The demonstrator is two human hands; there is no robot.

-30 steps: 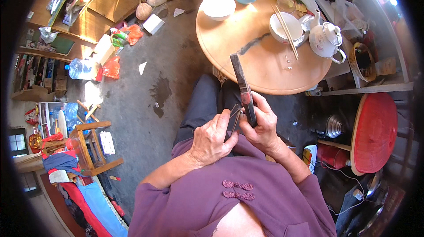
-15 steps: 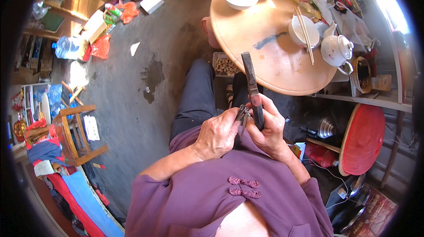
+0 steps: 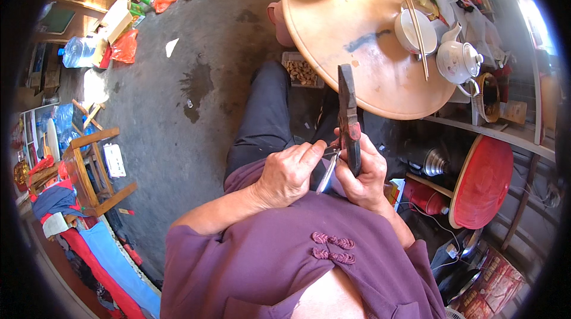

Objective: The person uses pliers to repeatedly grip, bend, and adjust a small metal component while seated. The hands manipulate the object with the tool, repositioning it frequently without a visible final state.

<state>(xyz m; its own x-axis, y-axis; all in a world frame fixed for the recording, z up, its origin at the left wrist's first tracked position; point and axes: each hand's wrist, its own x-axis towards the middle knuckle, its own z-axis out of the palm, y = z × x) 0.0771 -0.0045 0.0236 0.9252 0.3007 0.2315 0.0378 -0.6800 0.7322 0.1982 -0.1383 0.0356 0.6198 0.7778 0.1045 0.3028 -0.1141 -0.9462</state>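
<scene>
Left hand (image 3: 287, 176) is curling its fingers in, tips pinching the far end of a small metal piece (image 3: 326, 179). Risk: the piece is offering little to grip, so a loose pinch could be letting it slip onto the trousers (image 3: 259, 134) or the floor (image 3: 157, 140). Right hand (image 3: 369, 173) is grasping a hammer-like tool (image 3: 349, 110) by its near part, thumb lying close to the piece; that crowding could be causing a nipped finger or a twisting tool. Tool's far end is overlapping the desk (image 3: 333, 33) edge in view; can't tell the gap, so a sudden push away could be causing a knock.

Pointing: piece is sitting between both hands, its shiny length slanting, free end pointing near and slightly left. Tool is lying just right of it, long axis running near to far, flat end pointing far and slightly left.
</scene>
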